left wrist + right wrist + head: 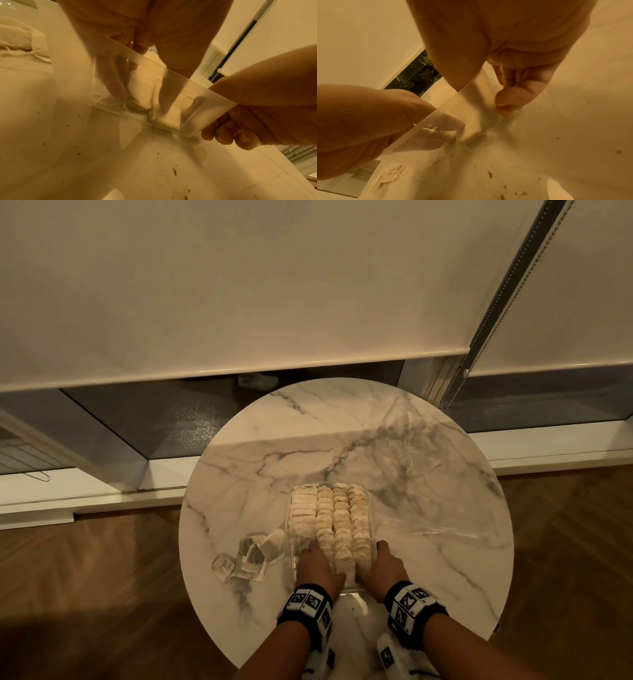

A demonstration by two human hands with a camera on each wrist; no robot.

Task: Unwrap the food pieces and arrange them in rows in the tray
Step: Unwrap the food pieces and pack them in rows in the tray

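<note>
A clear plastic tray [371,505] sits near the front of the round marble table [274,440]. It holds rows of pale food pieces [342,518]. My left hand [317,563] reaches into the tray's near left part. Through the tray wall [154,63], the left hand [140,102] pinches a food piece [140,88] between fingers and thumb and presses it to the tray floor. My right hand [383,563] grips the tray's near right corner, with the thumb inside and the curled fingers [223,136] outside. The right wrist view shows the same grip on the wall [436,117].
A small heap of wrapped pieces and loose wrappers [250,556] lies left of the tray. Crumpled clear plastic film [411,467] spreads over the table's right half. Dark crumbs [175,171] dot the table in front of the tray. Behind the table are a window and roller blinds.
</note>
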